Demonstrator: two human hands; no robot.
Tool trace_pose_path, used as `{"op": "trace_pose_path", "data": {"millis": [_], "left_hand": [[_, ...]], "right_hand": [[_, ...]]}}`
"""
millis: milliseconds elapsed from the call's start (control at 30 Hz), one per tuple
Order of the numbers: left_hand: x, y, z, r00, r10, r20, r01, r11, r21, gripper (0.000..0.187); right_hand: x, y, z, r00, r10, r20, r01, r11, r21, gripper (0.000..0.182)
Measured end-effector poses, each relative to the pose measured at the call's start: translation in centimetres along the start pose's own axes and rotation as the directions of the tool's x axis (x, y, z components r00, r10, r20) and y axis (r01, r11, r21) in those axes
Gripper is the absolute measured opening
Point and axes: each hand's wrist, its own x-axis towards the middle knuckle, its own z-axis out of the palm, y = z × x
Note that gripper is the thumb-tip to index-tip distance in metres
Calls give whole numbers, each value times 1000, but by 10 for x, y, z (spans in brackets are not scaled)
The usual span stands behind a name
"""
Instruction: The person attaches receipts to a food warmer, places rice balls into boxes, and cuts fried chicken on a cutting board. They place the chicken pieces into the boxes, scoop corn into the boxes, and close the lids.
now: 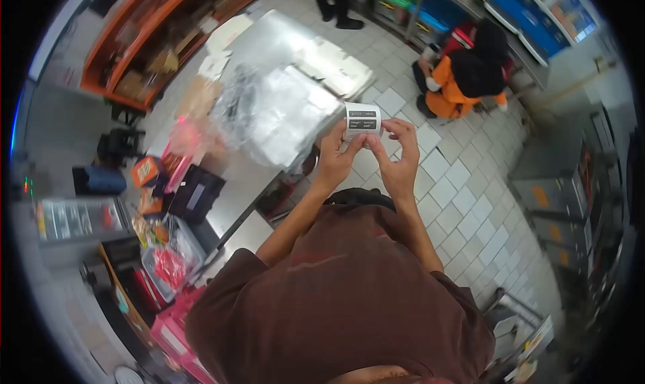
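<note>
We see a white label roll point(363, 122) held up in front of the chest, close to the middle of the scene, with dark printed bands facing up. The left hand point(334, 157) pinches its left side, the thumb pressed to the near edge and the other fingers partly hidden beside and behind it. The right hand point(400, 157) pinches it too, thumb at the near edge next to the left thumb, with bent fingers reaching round the right side; we cannot tell exactly where each fingertip rests. Below the forearms we see a brown shirt point(336, 290)

To the left stands a steel table point(232, 199). On its far part we make out a bundle in clear plastic point(285, 112), and just beyond it, pale flat stacks point(336, 67). Nearer, at its left, we find a black case point(196, 193) beside an orange box point(144, 172). Nearer again, a grey tray point(196, 244) holds a pinkish-red bag point(168, 266)

Far left we notice an orange shelf unit point(101, 75). Far right, a person in orange point(453, 92) crouches on the tiled floor point(463, 196), and to the right stand metal cabinets point(547, 189)
</note>
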Motion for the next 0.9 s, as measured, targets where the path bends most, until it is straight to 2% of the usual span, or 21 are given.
{"op": "trace_pose_path", "data": {"millis": [67, 100, 167, 200, 267, 400, 467, 500, 567, 600, 633, 700, 733, 800, 833, 900], "left_hand": [[6, 2, -5, 996, 41, 74, -46, 997, 68, 27], [10, -16, 61, 990, 74, 122, -82, 995, 62, 27], [12, -28, 95, 971, 139, 196, -146, 989, 20, 24], [9, -31, 104, 965, 116, 237, -124, 992, 19, 24], [13, -39, 129, 907, 214, 362, -291, 941, 174, 24], [12, -47, 182, 839, 155, 521, -293, 936, 194, 25], [14, -60, 209, 770, 77, 633, -174, 981, 92, 42], [13, -57, 226, 739, 73, 669, -169, 982, 80, 42], [6, -47, 265, 725, -16, 688, 11, 1000, 12, 56], [6, -57, 280, 681, -35, 731, 24, 999, 25, 66], [5, -61, 297, 648, -37, 761, 36, 999, 17, 66], [0, -67, 327, 554, -147, 819, 70, 989, 131, 67], [-2, -68, 345, 549, -188, 814, 116, 982, 149, 70], [-4, -71, 381, 452, -228, 862, 149, 973, 178, 72], [-5, -76, 401, 390, -259, 884, 167, 964, 209, 74], [-15, -90, 433, 303, -241, 922, 169, 966, 197, 75]], "right_hand": [[-4, -6, 5, 955, 294, 36, -290, 902, 321, 35], [2, 22, -57, 963, 268, -16, -248, 912, 327, 35], [0, 32, -92, 948, 300, -104, -258, 919, 297, 34], [-7, 32, -104, 935, 325, -143, -273, 915, 296, 34], [-10, 36, -134, 959, 171, -226, -167, 985, 34, 28], [-23, 47, -184, 928, 171, -330, -181, 983, 1, 21], [-31, 63, -208, 901, 227, -368, -210, 974, 88, 16], [-34, 71, -217, 881, 232, -412, -219, 972, 80, 16], [-39, 85, -236, 766, 358, -534, -234, 929, 286, 14], [-37, 84, -245, 686, 404, -605, -207, 906, 371, 14], [-36, 89, -256, 656, 400, -640, -207, 911, 357, 14], [-41, 98, -280, 483, 298, -824, -122, 954, 274, 15], [-47, 102, -293, 446, 294, -845, -128, 956, 265, 15], [-62, 110, -323, 441, 276, -854, -339, 932, 127, 16], [-62, 114, -338, 406, 269, -873, -345, 930, 126, 16], [-65, 117, -369, 315, 273, -909, -221, 953, 209, 18]]}}
